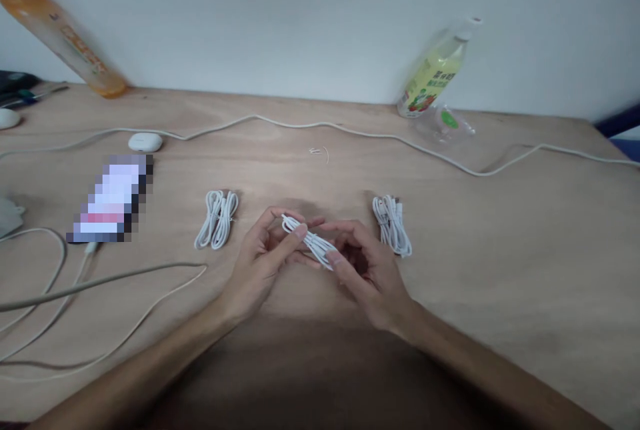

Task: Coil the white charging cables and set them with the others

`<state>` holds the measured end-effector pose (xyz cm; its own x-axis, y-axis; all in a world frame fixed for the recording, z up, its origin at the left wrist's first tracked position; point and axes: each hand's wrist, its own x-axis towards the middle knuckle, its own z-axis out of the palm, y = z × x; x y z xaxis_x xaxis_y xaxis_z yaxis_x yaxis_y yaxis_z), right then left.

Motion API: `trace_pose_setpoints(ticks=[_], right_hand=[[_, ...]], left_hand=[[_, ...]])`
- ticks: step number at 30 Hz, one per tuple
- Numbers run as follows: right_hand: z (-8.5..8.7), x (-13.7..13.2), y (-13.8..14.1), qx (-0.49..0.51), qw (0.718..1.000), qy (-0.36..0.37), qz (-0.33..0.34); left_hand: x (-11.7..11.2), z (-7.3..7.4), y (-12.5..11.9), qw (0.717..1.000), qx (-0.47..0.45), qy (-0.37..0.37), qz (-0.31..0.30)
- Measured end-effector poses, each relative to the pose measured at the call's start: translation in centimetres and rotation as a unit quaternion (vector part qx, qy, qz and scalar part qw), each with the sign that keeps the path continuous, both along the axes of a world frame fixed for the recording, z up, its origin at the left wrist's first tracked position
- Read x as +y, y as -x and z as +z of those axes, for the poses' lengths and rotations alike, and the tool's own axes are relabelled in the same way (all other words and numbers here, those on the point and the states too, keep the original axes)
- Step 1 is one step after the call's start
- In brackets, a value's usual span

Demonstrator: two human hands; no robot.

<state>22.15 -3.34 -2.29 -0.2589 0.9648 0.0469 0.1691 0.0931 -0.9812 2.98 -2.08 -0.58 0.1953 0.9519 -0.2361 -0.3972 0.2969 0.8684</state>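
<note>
My left hand (261, 253) pinched the far-left end of a coiled white cable (315, 243), and my right hand (374, 277) gripped its near-right end, thumb on top, over the middle of the counter (500, 250). To handle it well, I judged, I needed light, even pressure from both thumbs, so that the loops lay parallel and none slipped loose. A left bundle (217, 220) and a right bundle (393, 227) of white cable flanked my hands, each close enough for a careless knuckle to knock. Farther off lay some short white strips (319, 151), easily lost, and beyond them a long cord (350, 131) ran left to right. On the left were a phone (110, 197), its screen obscured, a white case (145, 143) and loose cables (125, 278), which seemed likeliest to snag my forearm. An orange bottle (80, 50), far left, and a yellow-green bottle (433, 77) with a clear wrapper (445, 127), far right, stood well out of the way.
</note>
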Motion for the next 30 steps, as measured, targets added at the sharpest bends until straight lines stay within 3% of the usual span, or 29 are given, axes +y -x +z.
trace_pose_setpoints(ticks=[2, 5, 8, 11, 17, 23, 30], right_hand=[[-0.3, -0.1, 0.2, 0.005, 1.000, -0.001, 0.000], [-0.5, 0.0, 0.4, 0.028, 0.998, -0.019, -0.055], [-0.4, 0.6, 0.5, 0.064, 0.989, -0.032, -0.126], [-0.1, 1.4, 0.4, 0.097, 0.983, -0.003, -0.156], [0.0, 1.8, 0.1, 0.156, 0.982, 0.032, -0.104], [0.0, 2.1, 0.0, 0.185, 0.980, 0.080, -0.001], [-0.3, 2.3, 0.1, 0.170, 0.981, 0.087, -0.028]], left_hand=[[0.0, -0.1, 0.0, 1.000, 0.005, -0.005, 0.014], [0.1, -0.2, 0.0, 0.998, 0.043, -0.030, 0.026], [0.0, -0.2, 0.1, 0.992, 0.111, -0.064, 0.007], [-0.3, 0.0, 0.2, 0.984, 0.156, -0.088, -0.016], [-0.3, 0.4, 0.2, 0.985, 0.134, -0.056, -0.090], [-0.4, 0.1, 0.1, 0.988, 0.065, -0.020, -0.137], [-0.7, 0.9, -0.2, 0.973, 0.160, -0.034, -0.161]])
